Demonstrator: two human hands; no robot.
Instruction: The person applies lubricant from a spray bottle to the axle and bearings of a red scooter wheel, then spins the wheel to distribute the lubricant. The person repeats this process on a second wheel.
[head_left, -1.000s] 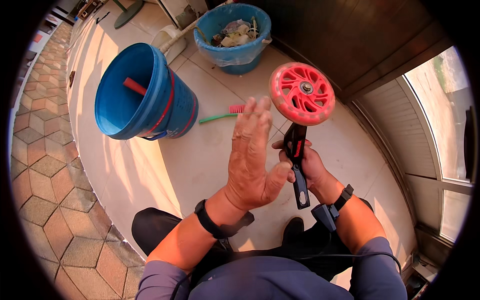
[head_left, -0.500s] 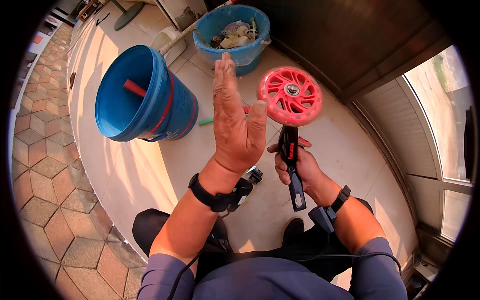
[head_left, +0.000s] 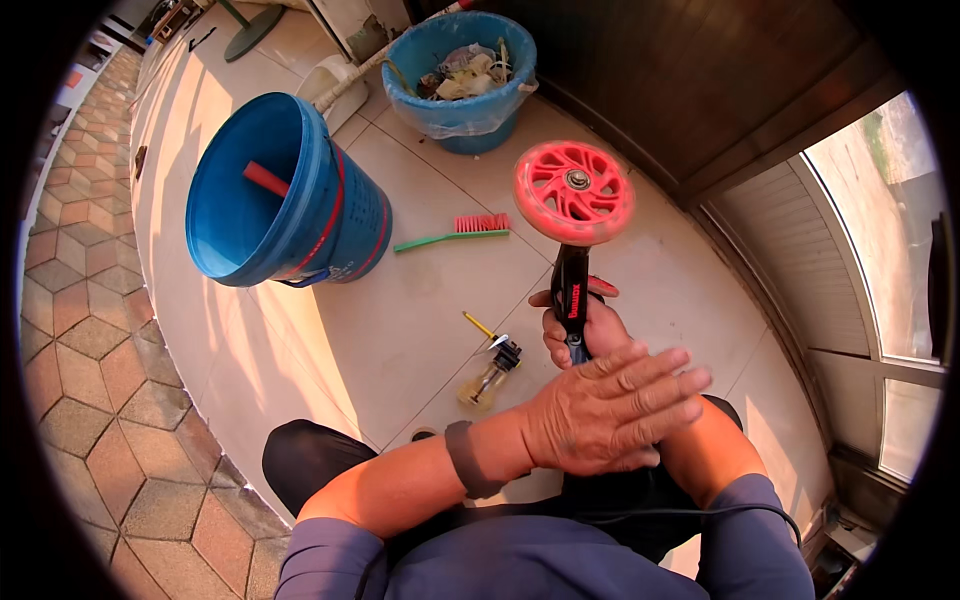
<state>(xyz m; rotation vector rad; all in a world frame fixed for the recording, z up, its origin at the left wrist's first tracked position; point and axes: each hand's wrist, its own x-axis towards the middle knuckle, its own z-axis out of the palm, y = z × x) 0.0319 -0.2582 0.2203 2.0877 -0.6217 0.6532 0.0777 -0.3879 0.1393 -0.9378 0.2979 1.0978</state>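
My right hand (head_left: 595, 325) is wrapped round the black bar (head_left: 571, 285) of a wheeled piece with a red spoked wheel (head_left: 575, 192) at its top. The wheel is held up and away from me. A bit of red (head_left: 602, 286) shows just behind the fingers; what it is I cannot make out. My left hand (head_left: 620, 410) is open, its fingers stretched out to the right. It crosses in front of my right wrist and hides the lower end of the bar. Nothing is in the left palm or fingers that I can see.
A green brush (head_left: 455, 238) with red bristles lies on the tiles. Nearer are a thin yellow-handled tool (head_left: 478, 324) and a small black-and-metal part (head_left: 495, 370). A blue bucket (head_left: 345, 215) with a red stick stands left, a lined blue waste tub (head_left: 470, 120) behind. A dark panel (head_left: 680, 90) rises right.
My left hand has swung down and right, from upright beside the wheel to across my right wrist. The brush and small parts are now uncovered. My right hand keeps its grip, the wheel slightly shifted.
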